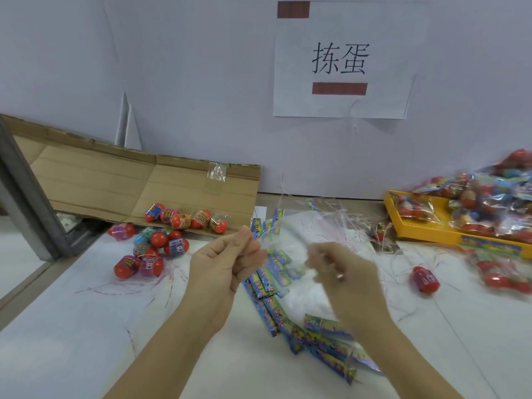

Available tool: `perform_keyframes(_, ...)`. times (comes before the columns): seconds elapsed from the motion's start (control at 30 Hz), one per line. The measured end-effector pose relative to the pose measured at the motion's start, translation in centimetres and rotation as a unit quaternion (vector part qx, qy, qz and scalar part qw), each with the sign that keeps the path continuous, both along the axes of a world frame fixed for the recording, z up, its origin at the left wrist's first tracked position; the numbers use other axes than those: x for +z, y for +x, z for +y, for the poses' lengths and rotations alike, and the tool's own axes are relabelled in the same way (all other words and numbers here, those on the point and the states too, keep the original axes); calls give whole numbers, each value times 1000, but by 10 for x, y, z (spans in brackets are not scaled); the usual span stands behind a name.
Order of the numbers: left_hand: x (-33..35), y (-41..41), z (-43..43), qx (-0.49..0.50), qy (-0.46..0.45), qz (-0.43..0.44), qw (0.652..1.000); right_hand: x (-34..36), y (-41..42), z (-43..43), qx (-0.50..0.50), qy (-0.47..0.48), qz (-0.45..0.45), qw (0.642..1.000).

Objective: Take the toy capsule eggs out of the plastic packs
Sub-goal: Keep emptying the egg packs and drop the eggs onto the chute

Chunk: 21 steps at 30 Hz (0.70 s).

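Both hands are raised over the middle of the table, pinching a clear, empty-looking plastic pack [283,234] between them. My left hand [227,260] grips its left edge with closed fingers. My right hand [339,269] is blurred by motion and closed on the pack's right side. Several loose red capsule eggs [157,246] lie in a heap at the left, some on the flattened cardboard [115,182]. One more loose red egg [425,279] lies at the right. Full packs of eggs [486,197] are piled in a yellow tray [417,226] at the far right.
Several blue printed header cards [288,306] are scattered under my hands on the white table. Thin plastic strips [331,217] litter the area behind them. A paper sign [342,59] hangs on the wall. A grey metal post [26,191] stands at the left.
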<state>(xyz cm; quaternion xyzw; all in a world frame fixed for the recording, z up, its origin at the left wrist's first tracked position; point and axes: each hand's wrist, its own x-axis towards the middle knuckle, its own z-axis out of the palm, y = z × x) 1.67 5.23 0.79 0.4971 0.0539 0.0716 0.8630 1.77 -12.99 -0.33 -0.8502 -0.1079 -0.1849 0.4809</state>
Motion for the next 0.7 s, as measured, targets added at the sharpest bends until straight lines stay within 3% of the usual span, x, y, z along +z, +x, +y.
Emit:
perform_keyframes(0.03,-3,2,6,25,110,-6,994,5,3,-10,-26,91,10,995)
perform_keyframes(0.07,-5,3,11,47,259,-9,965,11,6,-19,-47,187,22,981)
perform_keyframes(0.1,-6,3,16,56,407,-23,911,16,7,-27,-62,272,40,959)
perform_keyframes(0.17,-6,0,19,-11,614,-41,788,23,10,-37,-67,369,89,923)
perform_keyframes(0.23,-13,-2,20,-73,750,-31,657,23,11,-40,-54,398,127,907)
perform_keyframes(0.27,-14,-3,19,-75,788,-44,609,24,12,-40,-43,406,136,903)
perform_keyframes(0.3,-15,-5,19,-72,805,-63,586,24,11,-39,-34,409,138,901)
perform_keyframes(0.33,-14,-7,20,-75,810,-79,576,24,10,-37,-28,408,137,902)
perform_keyframes(0.4,-13,-7,20,-93,786,-129,597,26,9,-34,-13,402,138,905)
perform_keyframes(0.5,-9,-3,21,-74,728,-157,663,28,6,-31,1,384,141,912)
perform_keyframes(0.67,-6,0,25,152,737,-225,620,34,3,-34,35,331,156,930)
perform_keyframes(0.7,-6,-1,26,193,718,-224,630,35,2,-34,38,323,160,932)
